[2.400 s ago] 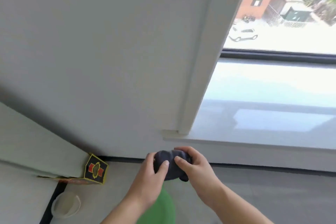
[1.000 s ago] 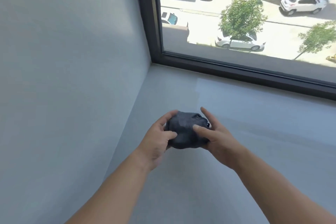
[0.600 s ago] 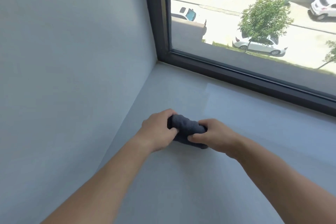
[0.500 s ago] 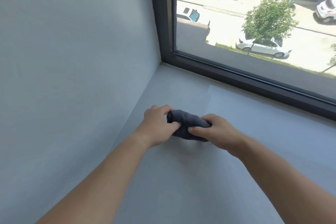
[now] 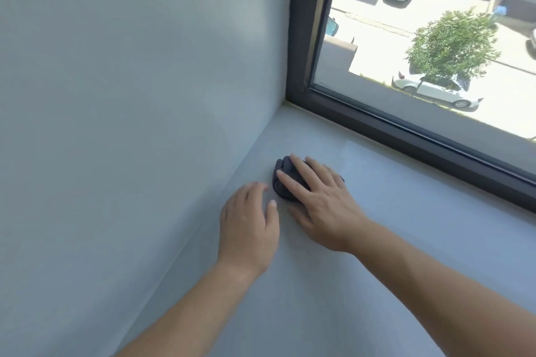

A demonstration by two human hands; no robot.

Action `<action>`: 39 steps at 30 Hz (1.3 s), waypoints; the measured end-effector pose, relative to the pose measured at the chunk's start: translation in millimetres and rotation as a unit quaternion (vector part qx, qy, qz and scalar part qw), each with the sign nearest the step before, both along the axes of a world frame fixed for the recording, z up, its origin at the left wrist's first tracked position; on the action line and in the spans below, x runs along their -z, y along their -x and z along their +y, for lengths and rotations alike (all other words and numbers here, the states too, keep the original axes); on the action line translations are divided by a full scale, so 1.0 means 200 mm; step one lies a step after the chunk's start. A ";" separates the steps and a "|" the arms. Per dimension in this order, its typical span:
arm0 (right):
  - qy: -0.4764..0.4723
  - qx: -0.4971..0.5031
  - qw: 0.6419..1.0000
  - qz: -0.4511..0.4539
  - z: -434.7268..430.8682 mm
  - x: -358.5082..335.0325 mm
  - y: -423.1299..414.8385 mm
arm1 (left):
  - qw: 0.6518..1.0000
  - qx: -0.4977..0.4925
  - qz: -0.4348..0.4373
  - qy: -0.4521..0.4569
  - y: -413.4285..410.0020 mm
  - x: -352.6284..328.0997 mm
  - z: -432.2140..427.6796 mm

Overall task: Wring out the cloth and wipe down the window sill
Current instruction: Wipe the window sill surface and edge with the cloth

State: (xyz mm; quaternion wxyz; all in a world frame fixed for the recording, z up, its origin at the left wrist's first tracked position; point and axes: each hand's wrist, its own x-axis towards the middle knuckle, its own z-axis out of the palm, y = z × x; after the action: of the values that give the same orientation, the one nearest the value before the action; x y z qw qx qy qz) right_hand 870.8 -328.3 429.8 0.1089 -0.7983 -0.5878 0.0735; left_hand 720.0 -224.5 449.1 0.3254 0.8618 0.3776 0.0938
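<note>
The cloth (image 5: 285, 180) — a small, dark grey, bunched wad — lies on the window sill (image 5: 391, 240), close to the corner where the sill meets the side wall (image 5: 130, 95) and well short of the black window frame (image 5: 406, 136). The right hand (image 5: 320, 203) lies flat on top of it, palm down, fingers (image 5: 293, 181) spread and stretched over the cloth rather than curled around it, so only the cloth's left and far edges show beyond the fingertips. The left hand (image 5: 249, 226) rests just beside it on the bare sill, also palm down and loosely open, holding nothing; its fingertips sit near the cloth's left edge, and I cannot tell whether they touch it. Both forearms are bare and reach in from the lower edge of the view. The sill is pale grey and smooth, with a lighter rectangular patch (image 5: 352, 153) just beyond the right hand. Through the glass — far below — are a sunlit street, a green tree (image 5: 452, 43) and parked cars, one white car (image 5: 438, 90) partly under the tree.
</note>
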 end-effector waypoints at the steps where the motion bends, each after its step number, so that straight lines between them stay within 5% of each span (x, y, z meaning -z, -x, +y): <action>1: 0.011 -0.032 0.999 -0.022 0.02 0.03 -0.01 | 0.998 0.026 0.036 -0.041 0.08 0.03 -0.02; 4: 0.030 -0.072 0.996 -0.034 0.13 0.07 -0.13 | 0.980 0.105 0.132 -0.106 0.27 0.12 -0.03; 10: 0.012 0.181 0.983 -0.018 0.51 0.09 -0.33 | 0.960 0.165 0.150 -0.166 0.32 0.21 0.01; 16: 0.013 0.007 0.999 -0.052 0.36 0.13 -0.23 | 0.957 0.163 0.151 -0.185 0.35 0.24 0.02; 21: 0.033 0.183 0.983 0.011 0.55 0.10 -0.21 | 0.958 0.156 0.151 -0.185 0.35 0.24 0.02; 27: 0.032 0.005 0.999 -0.038 0.19 0.06 0.00 | 0.961 0.150 0.142 -0.185 0.37 0.24 0.02; 36: 0.019 -0.143 0.987 -0.075 0.23 0.12 -0.10 | 0.963 0.147 0.120 -0.190 0.40 0.25 0.05; 39: 0.020 -0.033 0.996 -0.079 0.31 0.13 -0.27 | 0.964 0.146 0.107 -0.197 0.42 0.27 0.07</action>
State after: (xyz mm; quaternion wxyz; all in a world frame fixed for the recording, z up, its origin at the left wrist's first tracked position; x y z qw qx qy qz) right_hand 925.3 -266.3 404.5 0.0435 -0.7838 -0.6190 0.0252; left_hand 636.6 -209.9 395.7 0.1167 0.9596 0.2548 0.0254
